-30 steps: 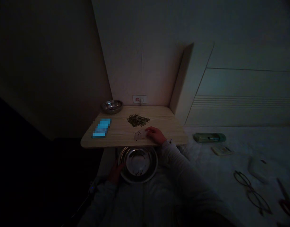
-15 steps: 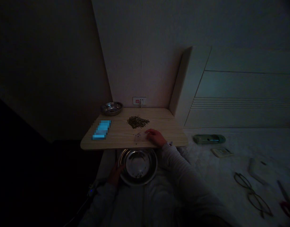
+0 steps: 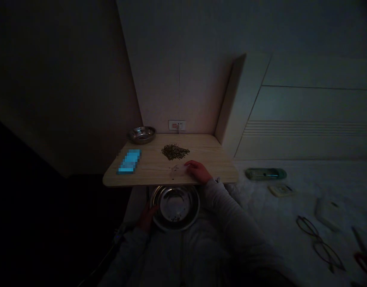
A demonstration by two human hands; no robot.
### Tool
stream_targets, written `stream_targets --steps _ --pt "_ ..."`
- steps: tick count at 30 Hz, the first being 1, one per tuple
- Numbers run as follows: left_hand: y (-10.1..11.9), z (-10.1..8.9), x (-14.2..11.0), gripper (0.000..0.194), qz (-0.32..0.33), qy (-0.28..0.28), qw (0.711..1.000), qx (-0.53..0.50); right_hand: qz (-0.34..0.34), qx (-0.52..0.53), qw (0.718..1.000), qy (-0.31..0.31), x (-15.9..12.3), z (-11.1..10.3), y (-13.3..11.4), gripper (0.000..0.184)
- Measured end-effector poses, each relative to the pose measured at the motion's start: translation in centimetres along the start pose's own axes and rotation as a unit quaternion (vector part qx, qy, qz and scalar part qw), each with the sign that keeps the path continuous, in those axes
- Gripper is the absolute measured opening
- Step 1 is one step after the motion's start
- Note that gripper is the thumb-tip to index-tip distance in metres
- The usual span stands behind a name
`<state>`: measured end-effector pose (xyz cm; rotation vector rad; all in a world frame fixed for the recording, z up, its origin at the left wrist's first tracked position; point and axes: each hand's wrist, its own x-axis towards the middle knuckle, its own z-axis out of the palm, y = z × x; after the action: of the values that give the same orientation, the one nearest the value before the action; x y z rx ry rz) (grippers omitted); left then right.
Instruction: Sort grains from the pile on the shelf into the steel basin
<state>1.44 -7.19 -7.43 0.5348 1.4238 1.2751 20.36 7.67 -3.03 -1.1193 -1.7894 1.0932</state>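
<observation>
The room is dim. My right hand [image 3: 197, 171] rests on a small wooden table [image 3: 153, 169], fingers curled against a small pale card [image 3: 178, 171] lying flat on the top. A pile of dark seeds [image 3: 175, 151] lies just beyond it. Below the table's near edge, my left hand [image 3: 146, 217] grips the rim of a large steel bowl [image 3: 175, 207] that has a few seeds in its bottom.
A small steel bowl [image 3: 142, 134] sits at the table's far left, a lit phone [image 3: 129, 161] nearer. A wall socket [image 3: 176, 125] is behind. On the bed to the right lie a green case [image 3: 265, 173], a small card [image 3: 281, 190], glasses [image 3: 319, 243] and a white object [image 3: 328, 211].
The hands and bowl stay almost as they were. The view shifted slightly down and then back.
</observation>
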Motion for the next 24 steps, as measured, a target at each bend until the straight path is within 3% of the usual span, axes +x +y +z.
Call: stream_targets --steps 7,24 --pt "-0.19 -0.23 0.25 0.041 0.018 -0.007 1.000 0.018 -0.010 -0.008 1.000 -0.008 -0.55 -0.17 -0.09 0.026" --pt "-0.21 -0.35 0.72 0.027 0.015 0.001 1.000 0.020 -0.021 -0.030 0.999 -0.010 -0.60 -0.13 -0.31 0.023"
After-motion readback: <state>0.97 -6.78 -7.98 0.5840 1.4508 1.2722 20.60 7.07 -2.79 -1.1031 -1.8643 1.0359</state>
